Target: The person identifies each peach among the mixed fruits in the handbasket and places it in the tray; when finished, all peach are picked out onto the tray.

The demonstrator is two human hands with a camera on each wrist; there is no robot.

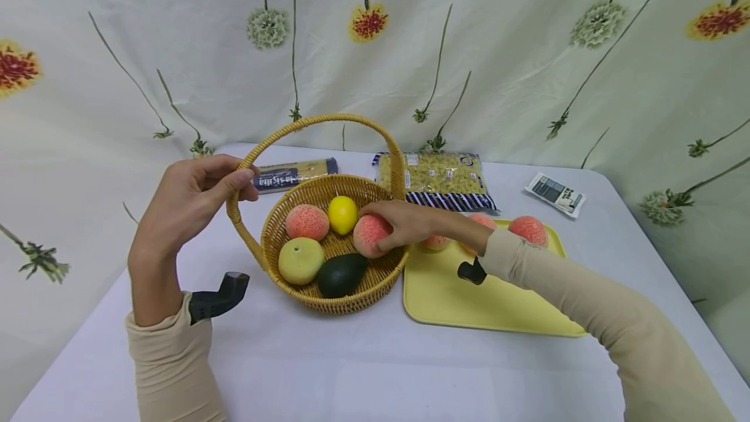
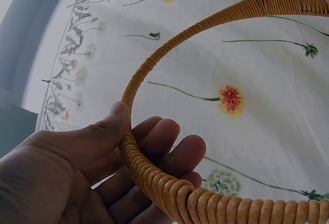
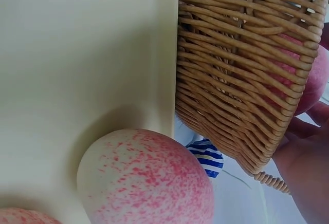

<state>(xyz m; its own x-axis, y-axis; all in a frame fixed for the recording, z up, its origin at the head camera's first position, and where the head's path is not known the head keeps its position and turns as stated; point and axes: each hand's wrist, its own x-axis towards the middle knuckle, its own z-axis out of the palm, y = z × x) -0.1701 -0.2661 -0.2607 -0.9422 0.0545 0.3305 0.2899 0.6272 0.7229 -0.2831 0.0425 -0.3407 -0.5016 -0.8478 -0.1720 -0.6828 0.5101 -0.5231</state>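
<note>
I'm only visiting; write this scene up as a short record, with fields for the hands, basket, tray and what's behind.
Left hand: holds the basket handle
Right hand: grips a pink fruit at the basket's opening
Wicker basket: holds another pink fruit, a yellow fruit, a pale green fruit, a dark green fruit
Yellow tray: three pink fruits
Farther back: blue-labelled packet, striped bag, small white packet

A forearm gets in the way of the fruit.
From here the right sleeve (image 1: 574, 285) hides part of the yellow tray (image 1: 463, 308), and the forearm (image 1: 459, 226) crosses a tray fruit (image 1: 483, 219); the fingers of the right hand (image 1: 410, 221) cover one side of the held fruit (image 1: 369, 236). Print on the white packet (image 1: 555, 194) is too small to read, the striped bag (image 1: 445, 178) sits partly behind the basket handle (image 1: 396, 171), and the left sleeve (image 1: 172, 370) runs out of view.
</note>
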